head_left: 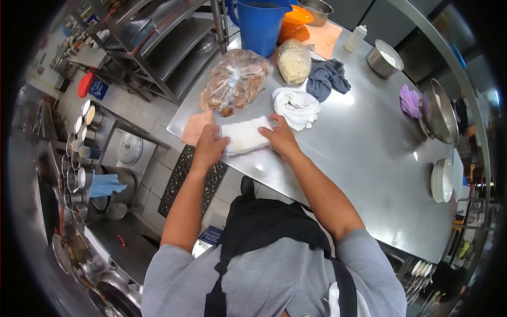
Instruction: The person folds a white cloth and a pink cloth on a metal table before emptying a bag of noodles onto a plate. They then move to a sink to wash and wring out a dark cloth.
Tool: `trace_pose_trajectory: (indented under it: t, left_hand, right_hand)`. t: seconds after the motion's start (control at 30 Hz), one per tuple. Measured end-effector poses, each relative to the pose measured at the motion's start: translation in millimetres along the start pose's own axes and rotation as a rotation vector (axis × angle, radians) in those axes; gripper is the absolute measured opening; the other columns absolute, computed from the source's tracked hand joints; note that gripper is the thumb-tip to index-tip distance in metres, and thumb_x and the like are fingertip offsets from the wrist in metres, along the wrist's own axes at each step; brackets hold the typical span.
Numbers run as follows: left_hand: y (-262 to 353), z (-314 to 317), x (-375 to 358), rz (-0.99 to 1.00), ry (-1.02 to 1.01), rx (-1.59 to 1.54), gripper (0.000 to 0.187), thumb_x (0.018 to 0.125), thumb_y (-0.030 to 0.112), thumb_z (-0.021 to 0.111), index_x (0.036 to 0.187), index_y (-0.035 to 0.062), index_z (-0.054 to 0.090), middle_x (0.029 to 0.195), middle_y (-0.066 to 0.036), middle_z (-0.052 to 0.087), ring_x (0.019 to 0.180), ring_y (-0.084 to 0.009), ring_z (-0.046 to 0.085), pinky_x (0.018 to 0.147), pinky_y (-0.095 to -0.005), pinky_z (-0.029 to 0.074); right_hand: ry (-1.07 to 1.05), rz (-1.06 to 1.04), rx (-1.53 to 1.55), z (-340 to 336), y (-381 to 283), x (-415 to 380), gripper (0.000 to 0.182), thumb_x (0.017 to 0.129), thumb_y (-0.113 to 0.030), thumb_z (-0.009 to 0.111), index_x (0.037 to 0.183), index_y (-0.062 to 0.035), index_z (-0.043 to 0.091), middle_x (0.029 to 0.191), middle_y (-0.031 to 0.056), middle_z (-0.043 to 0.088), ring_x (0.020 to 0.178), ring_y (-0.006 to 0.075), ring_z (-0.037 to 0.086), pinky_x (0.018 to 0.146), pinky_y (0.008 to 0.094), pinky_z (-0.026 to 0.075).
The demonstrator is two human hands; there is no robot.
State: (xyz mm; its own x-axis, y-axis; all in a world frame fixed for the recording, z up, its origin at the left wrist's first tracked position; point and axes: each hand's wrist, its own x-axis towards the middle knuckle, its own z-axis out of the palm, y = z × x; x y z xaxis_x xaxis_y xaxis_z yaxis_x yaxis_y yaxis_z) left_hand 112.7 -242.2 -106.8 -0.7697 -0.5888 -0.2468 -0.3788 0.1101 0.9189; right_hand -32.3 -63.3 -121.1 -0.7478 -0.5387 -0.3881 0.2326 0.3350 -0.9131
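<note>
A folded white towel (244,136) is held at the near edge of the steel table, one hand at each end. My left hand (210,147) grips its left end, thumb on top. At the right end, my right hand (281,136) has its thumb on the cloth and its fingers along the far side. Just beyond the towel lies a crumpled white cloth (296,107), with a dark grey cloth (328,79) behind it. A peach cloth (196,127) sits left of my left hand, partly under a clear plastic bag of brown food (236,79).
On the steel table (364,174) stand a blue pitcher (259,26), a bag of pale strips (294,62), a squeeze bottle (356,38), a steel pot (384,58), a purple cloth (409,101), a large steel bowl (441,112) and stacked plates (441,180). Shelves (179,53) rise at the left.
</note>
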Motion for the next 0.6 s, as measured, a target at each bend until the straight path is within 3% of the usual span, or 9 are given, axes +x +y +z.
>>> trace_pose_trajectory:
  t: [0.17,0.23,0.27,0.33,0.47,0.57,0.6]
  left_hand:
    - [-1,0,3,-0.006,0.009,-0.052,0.039,0.080,0.009,0.071,0.111,-0.0009,0.048,0.075,-0.007,0.056,0.060,-0.0152,0.057,0.049,-0.0284,0.047]
    - [5,1,1,0.019,-0.009,0.032,0.039,0.080,0.008,0.071,0.110,0.0003,0.048,0.074,-0.003,0.053,0.061,-0.0117,0.054,0.050,-0.0258,0.045]
    - [6,1,1,0.018,-0.011,0.032,0.039,0.080,0.008,0.071,0.110,0.0003,0.048,0.074,-0.003,0.053,0.061,-0.0117,0.054,0.050,-0.0258,0.045]
    - [6,2,0,0.017,-0.016,0.037,0.039,0.080,0.007,0.071,0.111,0.0004,0.047,0.074,-0.004,0.053,0.062,-0.0117,0.054,0.051,-0.0257,0.045]
    - [6,3,2,0.013,-0.005,0.025,0.040,0.080,0.007,0.071,0.111,0.0007,0.047,0.074,-0.004,0.053,0.061,-0.0110,0.053,0.051,-0.0247,0.044]
    - [5,3,0,0.046,0.007,0.104,0.039,0.079,0.008,0.072,0.110,0.0007,0.049,0.077,-0.006,0.054,0.065,-0.0157,0.055,0.056,-0.0282,0.047]
    - [11,5,-6,0.178,0.100,0.294,0.040,0.080,0.011,0.071,0.113,0.0007,0.050,0.087,-0.011,0.057,0.076,-0.0229,0.058,0.067,-0.0352,0.048]
  right_hand:
    - [0.044,0.003,-0.054,-2,-2,-3,0.063,0.081,-0.024,0.074,0.132,-0.0054,0.043,0.105,0.0131,0.053,0.091,0.0187,0.054,0.077,0.0285,0.045]
    - [0.104,-0.020,-0.117,-2,2,1,0.060,0.081,-0.025,0.074,0.130,-0.0053,0.044,0.098,0.0090,0.053,0.083,0.0163,0.053,0.070,0.0282,0.045]
    - [0.106,-0.018,-0.117,-2,4,2,0.060,0.081,-0.025,0.074,0.130,-0.0053,0.044,0.098,0.0090,0.053,0.083,0.0163,0.053,0.070,0.0282,0.045]
    - [0.109,-0.027,-0.112,-2,9,0,0.057,0.081,-0.032,0.071,0.125,-0.0044,0.046,0.096,0.0156,0.061,0.086,0.0255,0.060,0.079,0.0348,0.047]
    - [0.128,-0.056,-0.247,-2,12,1,0.056,0.082,-0.034,0.070,0.123,-0.0043,0.046,0.096,0.0171,0.062,0.089,0.0291,0.062,0.081,0.0367,0.047]
    - [0.134,-0.061,-0.264,-1,5,-8,0.055,0.083,-0.036,0.068,0.124,-0.0051,0.046,0.104,0.0203,0.062,0.094,0.0329,0.062,0.083,0.0384,0.047]
    - [0.160,-0.115,-0.311,-1,-1,-14,0.052,0.085,-0.034,0.066,0.126,-0.0057,0.048,0.111,0.0219,0.060,0.100,0.0349,0.060,0.088,0.0397,0.046]
